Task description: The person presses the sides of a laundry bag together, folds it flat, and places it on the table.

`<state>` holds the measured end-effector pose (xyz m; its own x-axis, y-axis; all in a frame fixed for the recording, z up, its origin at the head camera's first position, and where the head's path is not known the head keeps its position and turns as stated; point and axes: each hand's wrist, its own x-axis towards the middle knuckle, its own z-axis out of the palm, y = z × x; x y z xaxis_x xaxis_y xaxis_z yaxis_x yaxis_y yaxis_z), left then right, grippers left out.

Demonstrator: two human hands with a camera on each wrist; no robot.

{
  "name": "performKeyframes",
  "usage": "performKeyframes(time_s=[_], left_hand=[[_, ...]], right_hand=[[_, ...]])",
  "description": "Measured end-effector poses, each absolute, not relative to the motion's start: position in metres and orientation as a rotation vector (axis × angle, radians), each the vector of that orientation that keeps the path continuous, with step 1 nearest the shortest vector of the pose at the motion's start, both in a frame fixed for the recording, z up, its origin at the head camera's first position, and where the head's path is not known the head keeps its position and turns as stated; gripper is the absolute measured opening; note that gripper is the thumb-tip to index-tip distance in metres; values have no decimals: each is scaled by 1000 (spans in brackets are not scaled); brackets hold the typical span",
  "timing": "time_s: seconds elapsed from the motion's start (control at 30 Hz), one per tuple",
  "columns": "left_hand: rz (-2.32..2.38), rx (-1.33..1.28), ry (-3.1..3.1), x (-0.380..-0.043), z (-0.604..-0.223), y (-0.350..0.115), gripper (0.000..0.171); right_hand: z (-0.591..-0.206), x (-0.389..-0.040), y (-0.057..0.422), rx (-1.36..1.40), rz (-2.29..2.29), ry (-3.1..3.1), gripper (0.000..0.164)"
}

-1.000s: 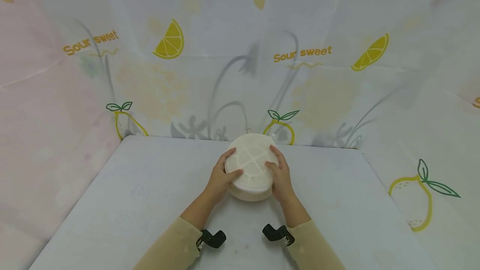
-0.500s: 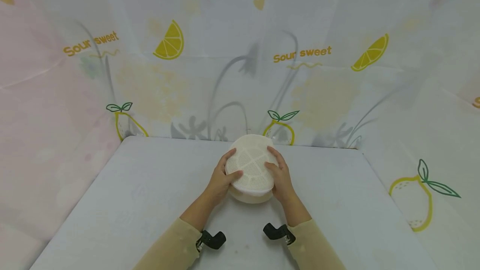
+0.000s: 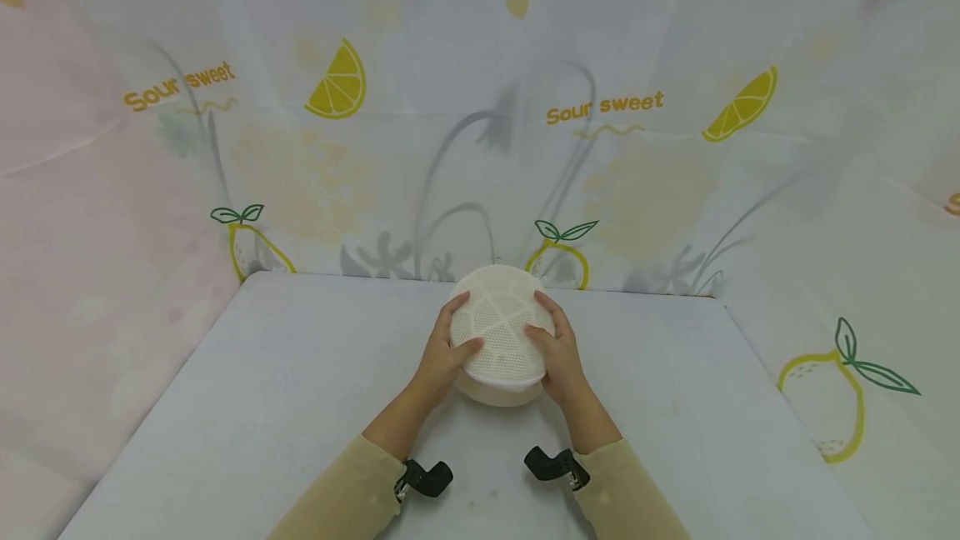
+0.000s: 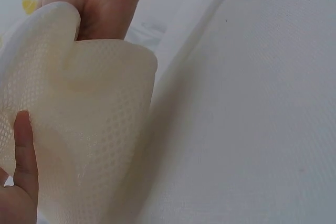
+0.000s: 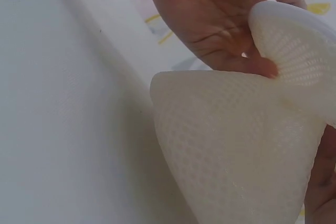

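A cream, round mesh container (image 3: 501,307) with a white rim is held between my two hands in the head view, its spoked, perforated disc tilted towards me. My left hand (image 3: 433,361) grips its left side, thumb on the disc and fingers curled round the edge. On the right, my right hand (image 3: 564,361) grips it likewise. In the left wrist view the mesh container (image 4: 94,103) narrows to a waist below the rim and flares out lower down. The mesh container (image 5: 220,129) shows the same outline in the right wrist view. Fingers behind it are partly hidden.
A white-covered table (image 3: 315,373) lies under the hands. Behind it hangs a cloth backdrop (image 3: 435,48) printed with lemons and words. Black wrist devices (image 3: 429,479) stick out below both sleeves.
The mesh container and both hands stay in nearly the same place. The container tips very slightly, and the right thumb has slid a little inward on the disc.
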<state>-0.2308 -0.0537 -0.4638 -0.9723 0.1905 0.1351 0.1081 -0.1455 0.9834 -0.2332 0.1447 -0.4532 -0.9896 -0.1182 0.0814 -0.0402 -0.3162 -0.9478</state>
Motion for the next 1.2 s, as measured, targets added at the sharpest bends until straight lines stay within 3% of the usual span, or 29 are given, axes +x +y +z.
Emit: performKeyframes(time_s=[1.2], left_hand=[[2296, 341, 1991, -229, -468, -56, 66]], right_hand=[[-455, -235, 149, -162, -2377, 1862, 62]])
